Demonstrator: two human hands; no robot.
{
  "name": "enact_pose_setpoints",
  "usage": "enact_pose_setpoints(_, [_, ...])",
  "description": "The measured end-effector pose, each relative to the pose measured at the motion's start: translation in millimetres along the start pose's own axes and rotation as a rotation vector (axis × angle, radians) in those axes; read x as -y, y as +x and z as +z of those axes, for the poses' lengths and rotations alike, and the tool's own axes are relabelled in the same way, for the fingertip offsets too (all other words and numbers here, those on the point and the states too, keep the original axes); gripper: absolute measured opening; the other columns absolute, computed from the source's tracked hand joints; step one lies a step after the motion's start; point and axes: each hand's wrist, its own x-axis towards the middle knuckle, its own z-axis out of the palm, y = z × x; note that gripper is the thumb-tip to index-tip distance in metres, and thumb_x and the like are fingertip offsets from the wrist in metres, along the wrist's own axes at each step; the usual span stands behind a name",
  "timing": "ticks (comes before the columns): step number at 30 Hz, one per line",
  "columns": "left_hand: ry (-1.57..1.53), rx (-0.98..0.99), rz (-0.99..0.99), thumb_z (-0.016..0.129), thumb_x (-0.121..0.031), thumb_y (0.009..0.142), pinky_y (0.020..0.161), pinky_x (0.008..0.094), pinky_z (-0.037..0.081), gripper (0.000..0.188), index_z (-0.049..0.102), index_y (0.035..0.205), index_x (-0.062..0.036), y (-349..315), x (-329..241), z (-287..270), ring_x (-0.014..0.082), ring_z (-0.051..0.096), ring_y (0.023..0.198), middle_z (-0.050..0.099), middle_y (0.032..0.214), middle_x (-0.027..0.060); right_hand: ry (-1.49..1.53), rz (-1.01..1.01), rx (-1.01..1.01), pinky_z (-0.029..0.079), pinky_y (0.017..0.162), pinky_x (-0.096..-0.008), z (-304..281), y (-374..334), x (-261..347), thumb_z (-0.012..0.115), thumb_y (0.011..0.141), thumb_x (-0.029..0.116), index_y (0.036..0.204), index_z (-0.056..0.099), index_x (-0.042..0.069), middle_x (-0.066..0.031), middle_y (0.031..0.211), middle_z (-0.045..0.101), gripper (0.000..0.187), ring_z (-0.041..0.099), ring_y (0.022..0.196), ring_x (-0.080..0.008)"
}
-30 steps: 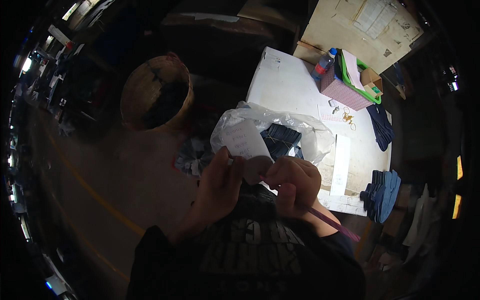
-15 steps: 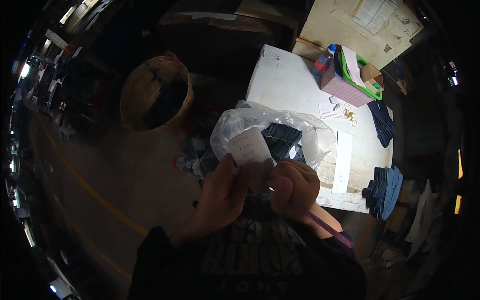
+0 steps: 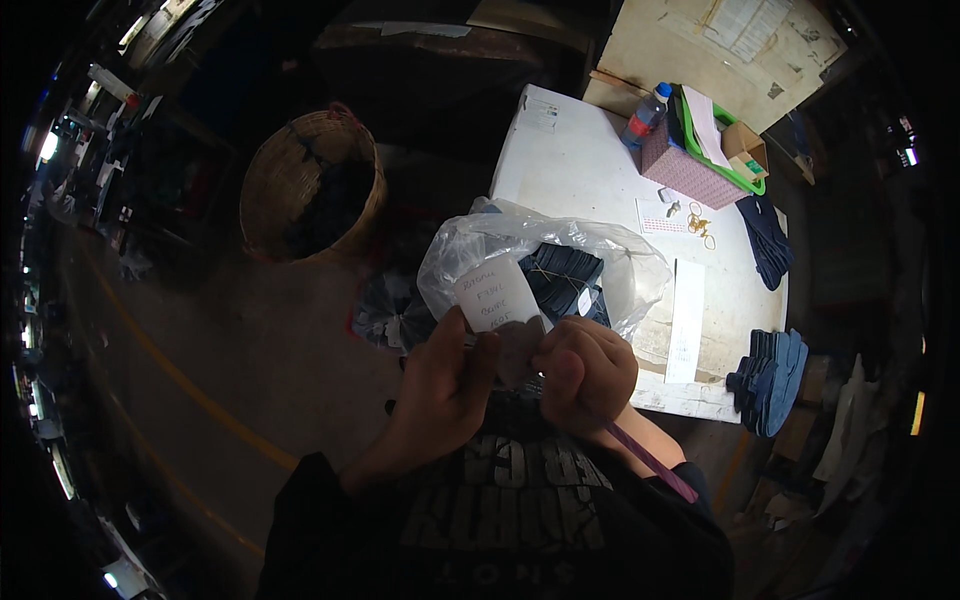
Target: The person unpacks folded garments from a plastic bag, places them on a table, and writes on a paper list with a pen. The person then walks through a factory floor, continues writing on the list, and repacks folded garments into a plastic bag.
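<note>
A white paper tag with handwriting is pinched at its lower left by the thumb and fingers of my left hand. Against its lower right edge, my right hand is closed in a fist, with a purple strip trailing from it past the wrist. What the right fingertips grip is mostly hidden. Just beyond both hands, a clear plastic bag gapes wide. Inside lie dark blue cloth pieces in tied bundles, with a small white label on them.
The bag rests at the edge of a white table. Farther back are a bottle and a pink-and-green basket. Rubber bands, a paper strip and denim stacks lie rightward. A wicker basket stands left.
Both hands keep their hold and hardly move. The paper tag tips slightly, so its writing shows brighter. The view shifts a little.
</note>
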Motion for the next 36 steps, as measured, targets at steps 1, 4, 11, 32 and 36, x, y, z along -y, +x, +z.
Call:
enact_pose_setpoints(1, [-0.015, 0.002, -0.021, 0.054, -0.009, 0.108, 0.062, 0.0321, 0.054, 0.02, 0.051, 0.12, 0.0058, 0, 0, 0, 0.0199, 0.075, 0.078, 0.072, 0.087, 0.0178, -0.015, 0.014, -0.007, 0.045, 0.046, -0.0335, 0, 0, 0, 0.043, 0.111, 0.027, 0.071, 0.052, 0.002, -0.0103, 0.064, 0.059, 0.048, 0.06, 0.052, -0.0238])
enact_pose_setpoints(4, [-0.05, -0.003, -0.037, 0.054, -0.01, 0.108, 0.062, 0.0318, 0.055, 0.019, 0.051, 0.119, 0.0056, 0, 0, 1, 0.0201, 0.076, 0.078, 0.072, 0.086, 0.0182, -0.031, 0.006, 0.006, 0.045, 0.048, -0.0353, -1, -1, 1, 0.047, 0.106, 0.018, 0.072, 0.052, 0.002, -0.0107, 0.065, 0.057, 0.037, 0.058, 0.053, -0.0258])
enact_pose_setpoints(11, [-0.075, 0.001, -0.061, 0.054, -0.01, 0.108, 0.063, 0.0323, 0.054, 0.017, 0.052, 0.116, 0.0053, -2, 0, 1, 0.0204, 0.076, 0.082, 0.072, 0.086, 0.018, 0.002, 0.052, -0.032, 0.046, 0.05, -0.0378, -1, -3, 2, 0.052, 0.098, 0.003, 0.073, 0.053, 0.002, -0.0117, 0.066, 0.054, 0.025, 0.056, 0.054, -0.0298])
enact_pose_setpoints(32, [-1.652, -0.188, -0.458, 0.043, -0.032, 0.113, 0.042, 0.0231, 0.018, 0.025, 0.064, 0.114, -0.0183, 21, 37, -23, 0.0047, 0.014, 0.044, 0.026, 0.056, -0.0091, 0.298, -0.124, 0.261, 0.053, 0.058, -0.0342, 10, -17, 5, 0.089, 0.077, 0.018, 0.094, 0.064, 0.001, -0.0112, 0.084, 0.065, 0.035, 0.067, 0.068, -0.0262])
enact_pose_setpoints(36, [-1.829, -0.063, -0.445, 0.041, -0.031, 0.113, 0.043, 0.023, 0.019, 0.026, 0.064, 0.12, -0.0213, 20, 46, -26, 0.0046, 0.016, 0.044, 0.047, 0.061, -0.0086, 0.274, -0.115, 0.278, 0.053, 0.058, -0.0353, 15, -21, 5, 0.086, 0.08, 0.015, 0.095, 0.064, 0.0, -0.0115, 0.084, 0.064, 0.03, 0.066, 0.068, -0.0272])
